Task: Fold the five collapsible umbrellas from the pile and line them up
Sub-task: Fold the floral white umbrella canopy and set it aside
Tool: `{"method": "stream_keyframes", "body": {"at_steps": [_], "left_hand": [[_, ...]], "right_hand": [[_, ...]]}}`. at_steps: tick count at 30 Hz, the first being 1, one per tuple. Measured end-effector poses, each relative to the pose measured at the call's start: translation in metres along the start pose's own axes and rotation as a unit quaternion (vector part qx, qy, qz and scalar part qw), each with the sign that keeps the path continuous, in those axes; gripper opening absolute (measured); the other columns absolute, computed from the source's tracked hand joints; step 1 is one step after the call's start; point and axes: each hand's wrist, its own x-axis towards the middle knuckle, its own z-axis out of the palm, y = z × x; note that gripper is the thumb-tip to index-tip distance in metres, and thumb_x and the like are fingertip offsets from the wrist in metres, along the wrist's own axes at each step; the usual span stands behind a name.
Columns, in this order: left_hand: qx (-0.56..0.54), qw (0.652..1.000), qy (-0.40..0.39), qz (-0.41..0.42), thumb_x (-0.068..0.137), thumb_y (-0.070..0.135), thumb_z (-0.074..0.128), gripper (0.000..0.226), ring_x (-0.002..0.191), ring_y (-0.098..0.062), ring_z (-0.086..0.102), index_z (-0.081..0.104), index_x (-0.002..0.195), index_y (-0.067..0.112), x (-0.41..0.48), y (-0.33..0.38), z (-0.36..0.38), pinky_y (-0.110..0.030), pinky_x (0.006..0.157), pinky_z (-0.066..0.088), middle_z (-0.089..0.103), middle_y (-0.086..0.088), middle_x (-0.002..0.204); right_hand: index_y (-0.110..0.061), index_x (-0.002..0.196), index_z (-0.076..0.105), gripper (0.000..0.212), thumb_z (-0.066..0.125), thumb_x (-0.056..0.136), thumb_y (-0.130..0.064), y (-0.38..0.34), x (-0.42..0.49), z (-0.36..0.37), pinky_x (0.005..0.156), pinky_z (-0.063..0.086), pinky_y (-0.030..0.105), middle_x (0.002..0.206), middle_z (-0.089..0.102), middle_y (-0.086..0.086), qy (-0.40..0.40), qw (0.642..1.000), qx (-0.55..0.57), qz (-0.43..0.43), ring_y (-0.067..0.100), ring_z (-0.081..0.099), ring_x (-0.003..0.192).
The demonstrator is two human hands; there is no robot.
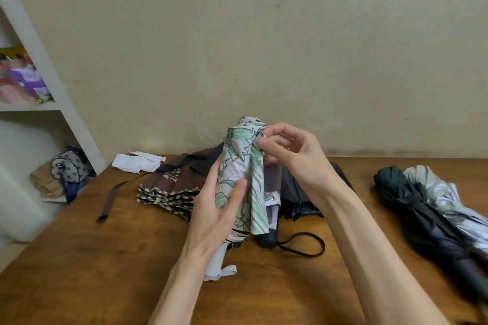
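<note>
From where I stand, the floral umbrella point(237, 152) is up off the surface point(105, 258), held roughly upright with its tip toward the wall. The left grip point(219, 203) is wrapped round its lower half, thumb laid across the printed cloth. The right grip point(290, 155) is closed in a pinch on a fold of the canopy near the top. To my eye this is the pleat-gathering stage: the cloth is bunched but not wound tight, and one panel hangs loose down the right side.

The trouble I'd expect comes from that loose panel. If the pinch lets go before the folds are turned round the shaft, the slippery cloth will likely fan out again. If the lower hold slackens, the whole bundle could slide down. A black handle point(266, 241) with a wrist loop point(303, 245) sits just under the hanging cloth. I can't tell whether it belongs to this umbrella or to the dark umbrella point(298, 192) lying behind.

The brown umbrella point(174, 182) lies unrolled behind the hands, its strap trailing toward the surface's edge, where a passing forearm could drag it. Well apart on the right lies a black and silver bundle point(427, 206), loosely closed. Nothing looks lined up yet.
</note>
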Motion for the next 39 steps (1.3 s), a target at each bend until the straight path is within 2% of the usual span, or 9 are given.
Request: {"method": "stream_keyframes", "body": {"at_steps": [5,10,15,20,26,29,34,37,39], "left_hand": [[-0.014,1.000,-0.026,0.008,0.076,0.102,0.034,0.107,0.129,0.015,0.054,0.026,0.163,0.041,-0.004,0.007,0.002,-0.004,0.099,0.043,0.054,0.049,0.134],[-0.044,0.997,-0.058,-0.003,0.061,0.107,0.047,0.129,0.135,0.008,0.053,0.015,0.166,0.041,-0.003,0.006,0.001,-0.021,0.110,0.047,0.053,0.033,0.148],[-0.084,0.991,-0.095,-0.037,0.089,0.059,0.074,0.087,0.136,0.013,0.049,0.018,0.156,0.059,-0.006,0.011,0.008,-0.010,0.100,0.048,0.049,0.044,0.144],[-0.133,0.985,-0.081,-0.078,0.096,0.037,0.067,0.082,0.128,0.010,0.058,0.019,0.159,0.059,-0.005,0.005,0.008,-0.016,0.098,0.054,0.058,0.036,0.141],[-0.167,0.979,-0.062,-0.100,0.103,0.029,0.062,0.076,0.129,0.000,0.063,0.021,0.162,0.054,0.000,-0.001,0.004,-0.019,0.094,0.056,0.063,0.028,0.141],[-0.160,0.981,-0.052,-0.101,0.102,0.033,0.064,0.080,0.129,0.002,0.062,0.016,0.162,0.056,0.001,-0.004,0.001,-0.019,0.094,0.057,0.061,0.027,0.144],[-0.157,0.982,-0.037,-0.097,0.103,0.042,0.060,0.076,0.127,0.005,0.062,0.016,0.163,0.054,0.003,-0.006,0.001,-0.017,0.095,0.055,0.061,0.028,0.143],[-0.171,0.979,-0.041,-0.105,0.102,0.045,0.058,0.070,0.132,-0.002,0.061,0.022,0.161,0.055,0.003,-0.006,0.004,-0.035,0.111,0.050,0.062,0.025,0.145],[-0.179,0.976,-0.051,-0.113,0.104,0.041,0.056,0.066,0.134,-0.008,0.061,0.025,0.161,0.055,0.004,-0.007,0.004,-0.042,0.114,0.047,0.062,0.018,0.148]], "right_hand": [[0.000,0.109,0.067,0.010,0.070,0.099,-0.002,0.000,-0.001,-0.002,0.075,0.062,0.027,0.094,0.070,0.020,-0.018,1.000,0.020,0.005,0.017,0.069,0.078],[-0.004,0.135,0.063,0.035,0.062,0.102,0.007,0.000,-0.007,0.001,0.092,0.061,0.035,0.110,0.073,0.011,-0.110,0.994,0.004,-0.019,0.023,0.069,0.098],[-0.021,0.140,0.059,0.067,0.087,0.084,0.001,0.005,-0.007,0.009,0.083,0.055,0.042,0.098,0.070,0.005,-0.077,0.985,-0.133,-0.081,0.020,0.067,0.084],[-0.023,0.151,0.051,0.060,0.073,0.099,-0.005,-0.001,-0.009,0.004,0.088,0.063,0.040,0.109,0.076,0.014,-0.072,0.993,-0.082,-0.039,0.025,0.073,0.092],[-0.018,0.124,0.073,0.026,0.075,0.099,-0.026,-0.006,-0.010,-0.023,0.097,0.058,0.050,0.103,0.075,0.015,-0.130,0.965,-0.229,0.005,0.031,0.074,0.094],[-0.023,0.105,0.081,0.031,0.080,0.091,-0.050,-0.008,-0.012,-0.030,0.084,0.054,0.049,0.097,0.075,0.021,-0.188,0.937,-0.286,0.065,0.024,0.065,0.082],[-0.006,0.094,0.081,0.030,0.077,0.098,-0.036,-0.010,-0.016,-0.023,0.081,0.044,0.046,0.082,0.066,0.036,-0.212,0.959,-0.162,0.099,0.031,0.054,0.079],[-0.004,0.093,0.079,0.029,0.077,0.097,-0.032,-0.009,-0.014,-0.010,0.076,0.041,0.048,0.078,0.059,0.033,-0.189,0.970,-0.090,0.126,0.036,0.051,0.075],[-0.005,0.090,0.077,0.027,0.075,0.098,-0.031,-0.008,-0.013,-0.002,0.064,0.039,0.034,0.070,0.057,0.018,-0.187,0.968,-0.054,0.156,0.027,0.047,0.062]]}}
